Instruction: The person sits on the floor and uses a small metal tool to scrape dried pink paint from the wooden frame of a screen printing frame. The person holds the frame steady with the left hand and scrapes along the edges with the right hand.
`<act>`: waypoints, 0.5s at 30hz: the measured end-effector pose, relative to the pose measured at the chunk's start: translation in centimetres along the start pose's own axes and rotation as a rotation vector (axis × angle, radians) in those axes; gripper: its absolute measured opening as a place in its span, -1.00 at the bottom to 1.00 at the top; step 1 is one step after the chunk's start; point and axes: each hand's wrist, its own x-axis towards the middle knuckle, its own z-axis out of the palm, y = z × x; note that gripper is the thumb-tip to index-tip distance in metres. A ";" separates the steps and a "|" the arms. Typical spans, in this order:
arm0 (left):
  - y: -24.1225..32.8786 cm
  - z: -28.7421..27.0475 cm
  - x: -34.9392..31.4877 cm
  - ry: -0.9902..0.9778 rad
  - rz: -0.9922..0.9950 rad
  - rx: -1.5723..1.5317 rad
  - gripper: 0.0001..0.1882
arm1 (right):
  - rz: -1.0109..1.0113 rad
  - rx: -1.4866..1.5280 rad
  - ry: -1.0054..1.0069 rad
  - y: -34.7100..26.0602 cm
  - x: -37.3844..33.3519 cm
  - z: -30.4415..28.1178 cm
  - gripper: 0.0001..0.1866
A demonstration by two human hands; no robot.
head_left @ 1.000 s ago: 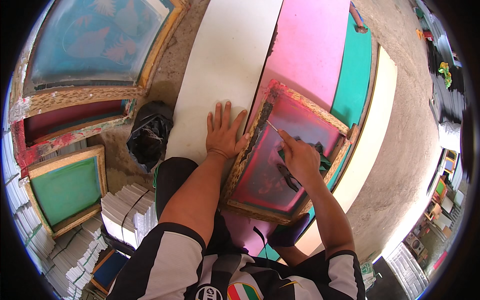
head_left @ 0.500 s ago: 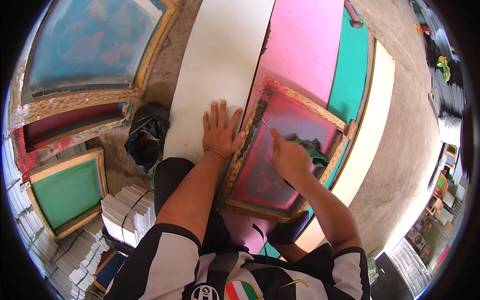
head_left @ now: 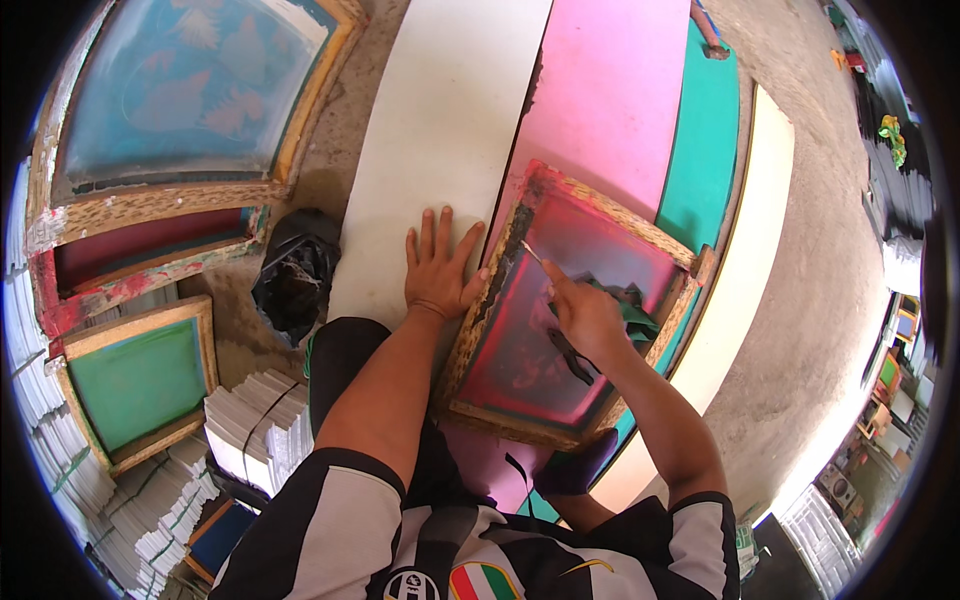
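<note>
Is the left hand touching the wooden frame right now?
Touching. Head view: the left hand lies flat on the white sheet, thumb against the wooden frame's edge.

Four wooden screen frames, two hands, one black bag

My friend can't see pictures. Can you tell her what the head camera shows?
A person's right hand presses a thin tool onto a wooden-framed printing screen, while the left hand lies flat beside it on a white sheet.
</note>
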 end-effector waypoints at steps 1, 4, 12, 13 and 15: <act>0.0 -0.1 0.0 0.006 0.004 -0.008 -0.26 | -0.017 -0.232 -0.023 -0.8 -0.1 -0.6 -0.57; 0.2 -0.1 0.0 0.035 0.015 -0.014 -0.27 | -0.086 -0.417 -0.006 0.6 0.3 -0.2 -0.57; 0.2 0.0 0.2 -0.010 -0.001 0.046 -0.26 | -0.097 0.592 0.029 5.1 2.1 2.8 -0.57; 0.2 -0.1 0.2 -0.013 -0.004 0.047 -0.26 | -0.078 0.646 0.010 4.8 2.4 3.0 -0.58; 0.2 -0.2 0.3 -0.003 -0.002 0.026 -0.26 | -0.100 0.551 0.024 3.6 2.9 3.0 -0.59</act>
